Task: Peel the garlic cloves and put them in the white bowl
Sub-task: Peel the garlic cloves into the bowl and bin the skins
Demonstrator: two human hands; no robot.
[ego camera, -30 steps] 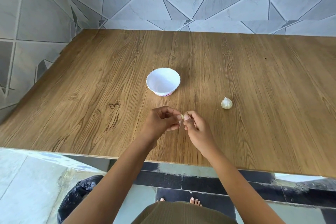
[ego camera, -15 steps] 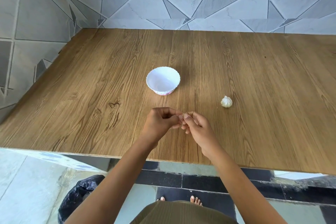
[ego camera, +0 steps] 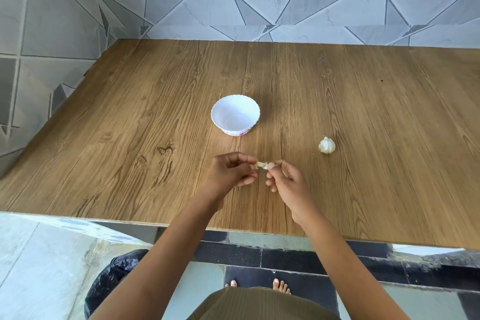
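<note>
Drawn apart, left hand [ego camera: 228,173] and right hand [ego camera: 287,180] pinch a garlic clove [ego camera: 261,165].

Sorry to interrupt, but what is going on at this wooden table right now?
A person is peeling a small pale garlic clove, pinched between the left hand and the right hand above the brown wooden table. The white scalloped bowl beyond looks empty, and a whole white garlic bulb lies to its right.
</note>
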